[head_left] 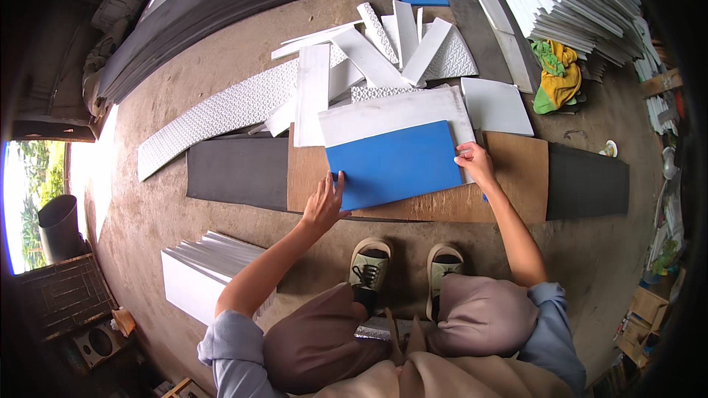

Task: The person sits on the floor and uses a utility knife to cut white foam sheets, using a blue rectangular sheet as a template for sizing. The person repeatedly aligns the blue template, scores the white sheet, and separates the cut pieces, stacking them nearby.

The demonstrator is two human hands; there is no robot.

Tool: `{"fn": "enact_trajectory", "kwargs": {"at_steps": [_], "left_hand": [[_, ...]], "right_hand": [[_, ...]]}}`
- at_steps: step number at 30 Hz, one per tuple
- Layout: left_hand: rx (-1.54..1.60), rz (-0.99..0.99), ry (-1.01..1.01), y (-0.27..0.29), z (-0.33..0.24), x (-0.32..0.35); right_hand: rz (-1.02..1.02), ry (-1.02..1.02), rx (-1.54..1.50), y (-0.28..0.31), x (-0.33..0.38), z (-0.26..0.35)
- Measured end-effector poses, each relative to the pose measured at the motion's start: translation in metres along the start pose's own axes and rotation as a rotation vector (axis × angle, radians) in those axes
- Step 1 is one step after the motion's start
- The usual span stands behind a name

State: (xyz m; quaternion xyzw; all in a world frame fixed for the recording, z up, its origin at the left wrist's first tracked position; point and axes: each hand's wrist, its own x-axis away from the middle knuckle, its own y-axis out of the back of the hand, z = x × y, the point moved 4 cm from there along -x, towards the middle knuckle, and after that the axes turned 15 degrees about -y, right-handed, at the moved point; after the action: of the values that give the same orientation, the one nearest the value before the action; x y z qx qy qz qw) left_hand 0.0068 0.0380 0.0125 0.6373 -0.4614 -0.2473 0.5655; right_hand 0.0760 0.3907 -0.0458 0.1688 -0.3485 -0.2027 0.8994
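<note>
A blue rectangular sheet (pixel 394 166) lies slightly tilted on top of a larger off-white sheet (pixel 391 119), whose far and right edges show beyond it. Both rest on a brown wooden board (pixel 516 177). My left hand (pixel 323 205) is at the blue sheet's near-left edge, fingers stretched and apart, touching it. At the right edge, my right hand (pixel 476 162) has its thumb and fingers closed on the blue sheet's side. Whether it also grips the off-white sheet beneath is hard to see. A small blue thing partly shows below my right wrist.
Beyond the board is a heap of white strips (pixel 361 59), some textured. Dark mat (pixel 236 169) extends either side of the board. A white sheet stack (pixel 195 280) stands near my left forearm; taller stacks (pixel 564 0) are far right. Yellow-green cloth (pixel 557 77) lies beside them.
</note>
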Motion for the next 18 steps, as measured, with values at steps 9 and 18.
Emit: {"fn": "enact_trajectory", "kwargs": {"at_steps": [9,18], "left_hand": [[-0.063,-0.130,0.127,-0.019,-0.023,-0.005],[0.067,-0.160,-0.066,-0.002,-0.064,-0.098]], "right_hand": [[-0.033,0.007,-0.002,-0.003,0.005,-0.002],[-0.013,0.001,0.004,0.000,0.016,0.010]]}}
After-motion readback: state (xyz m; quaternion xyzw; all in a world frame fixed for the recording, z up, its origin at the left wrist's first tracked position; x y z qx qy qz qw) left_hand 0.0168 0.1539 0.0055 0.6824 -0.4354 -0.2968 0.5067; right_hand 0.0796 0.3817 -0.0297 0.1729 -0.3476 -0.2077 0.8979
